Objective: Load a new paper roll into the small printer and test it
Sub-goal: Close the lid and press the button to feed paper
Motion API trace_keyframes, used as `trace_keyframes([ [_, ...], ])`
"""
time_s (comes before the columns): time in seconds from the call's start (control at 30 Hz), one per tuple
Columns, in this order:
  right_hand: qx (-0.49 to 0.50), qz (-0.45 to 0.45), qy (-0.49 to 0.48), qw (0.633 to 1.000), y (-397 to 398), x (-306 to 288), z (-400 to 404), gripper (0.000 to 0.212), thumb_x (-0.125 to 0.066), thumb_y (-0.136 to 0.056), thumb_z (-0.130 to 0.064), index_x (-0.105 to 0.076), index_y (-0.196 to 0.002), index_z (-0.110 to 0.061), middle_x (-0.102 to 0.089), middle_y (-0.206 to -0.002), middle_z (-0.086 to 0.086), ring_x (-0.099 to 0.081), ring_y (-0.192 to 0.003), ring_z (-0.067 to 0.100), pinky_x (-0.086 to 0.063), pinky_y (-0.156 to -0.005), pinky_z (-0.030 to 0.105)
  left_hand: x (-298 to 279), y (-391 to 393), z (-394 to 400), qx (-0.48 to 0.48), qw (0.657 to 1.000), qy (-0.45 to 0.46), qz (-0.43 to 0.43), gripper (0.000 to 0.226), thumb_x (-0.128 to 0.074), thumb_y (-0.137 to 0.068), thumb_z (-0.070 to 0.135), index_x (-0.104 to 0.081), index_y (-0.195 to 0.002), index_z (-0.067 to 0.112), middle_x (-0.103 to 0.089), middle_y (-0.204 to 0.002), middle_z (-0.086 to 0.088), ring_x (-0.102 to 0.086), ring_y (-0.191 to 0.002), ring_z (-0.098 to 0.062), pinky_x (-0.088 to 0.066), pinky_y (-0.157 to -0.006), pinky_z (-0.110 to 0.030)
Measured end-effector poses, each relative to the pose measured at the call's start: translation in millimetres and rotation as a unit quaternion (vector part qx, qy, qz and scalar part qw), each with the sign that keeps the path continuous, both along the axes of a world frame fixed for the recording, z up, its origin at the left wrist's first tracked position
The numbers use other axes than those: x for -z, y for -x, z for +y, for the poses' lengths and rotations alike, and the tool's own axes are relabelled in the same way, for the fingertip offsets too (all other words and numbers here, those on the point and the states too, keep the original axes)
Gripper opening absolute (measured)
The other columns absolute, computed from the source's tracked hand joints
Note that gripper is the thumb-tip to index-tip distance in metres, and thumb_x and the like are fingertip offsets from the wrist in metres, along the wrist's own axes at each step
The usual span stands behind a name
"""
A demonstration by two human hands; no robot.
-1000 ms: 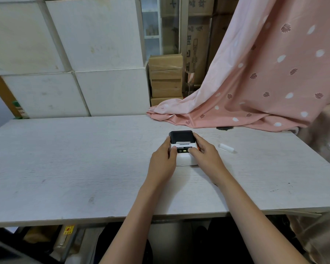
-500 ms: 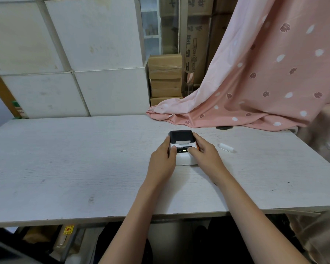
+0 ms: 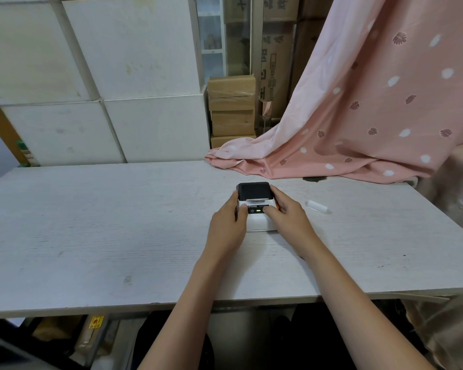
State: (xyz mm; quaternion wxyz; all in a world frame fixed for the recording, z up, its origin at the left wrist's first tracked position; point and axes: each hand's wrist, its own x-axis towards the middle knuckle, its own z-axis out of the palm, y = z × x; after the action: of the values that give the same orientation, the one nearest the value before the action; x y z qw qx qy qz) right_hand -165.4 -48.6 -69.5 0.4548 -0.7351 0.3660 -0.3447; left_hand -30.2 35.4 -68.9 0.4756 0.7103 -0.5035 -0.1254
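Printer [image 3: 257, 206], small and white with a dark lid, is sitting mid-desk [image 3: 91, 231]. Both hands are gripping it: left hand [image 3: 229, 227] on its left side, right hand [image 3: 288, 218] thumb pressing its lit panel. White tube [image 3: 316, 206] is lying nearby, right.

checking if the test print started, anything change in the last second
Nothing visibly moved. Both hands, left and right, keep the same grip on the printer, its lid shut and a light lit on the front; no paper visibly coming out. The white tube stays beside it.
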Motion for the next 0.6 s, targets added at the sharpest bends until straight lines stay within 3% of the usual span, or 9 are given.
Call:
trace_keyframes([
  [0.3, -0.002, -0.005, -0.004, 1.0, -0.7, -1.9, 1.7, 0.049, -0.055, -0.089, -0.03, -0.065, -0.13, -0.054, -0.077, -0.119, 0.0, -0.066, -0.118, 0.036, -0.051, -0.11, 0.053, -0.9, 1.1, 1.0, 0.001, 1.0, 0.003, 0.006, 0.039, -0.038, -0.102, 0.026, -0.049, -0.138, 0.038, -0.069, -0.094, -0.01, -0.062, -0.084, -0.017, -0.049, -0.076, -0.031],
  [0.47, -0.006, -0.009, -0.006, 1.0, -0.3, -2.6, 1.3, 0.041, -0.061, -0.095, -0.034, -0.066, -0.132, -0.053, -0.078, -0.121, -0.01, -0.068, -0.12, 0.029, -0.051, -0.113, 0.05, -1.8, 1.0, 1.1, 0.002, 1.0, -0.001, 0.01, 0.04, -0.039, -0.103, 0.024, -0.05, -0.139, 0.036, -0.066, -0.085, -0.008, -0.057, -0.072, -0.011, -0.042, -0.066, -0.026],
  [0.6, -0.004, -0.009, -0.006, 1.0, -0.2, -2.6, 2.5, 0.042, -0.06, -0.095, -0.034, -0.065, -0.133, -0.053, -0.078, -0.12, -0.009, -0.068, -0.12, 0.028, -0.051, -0.112, 0.05, -2.0, 1.0, 1.7, 0.003, 1.0, 0.0, 0.019, 0.041, -0.038, -0.102, 0.024, -0.048, -0.14, 0.039, -0.07, -0.091, 0.0, -0.062, -0.083, -0.01, -0.045, -0.071, -0.023],
])
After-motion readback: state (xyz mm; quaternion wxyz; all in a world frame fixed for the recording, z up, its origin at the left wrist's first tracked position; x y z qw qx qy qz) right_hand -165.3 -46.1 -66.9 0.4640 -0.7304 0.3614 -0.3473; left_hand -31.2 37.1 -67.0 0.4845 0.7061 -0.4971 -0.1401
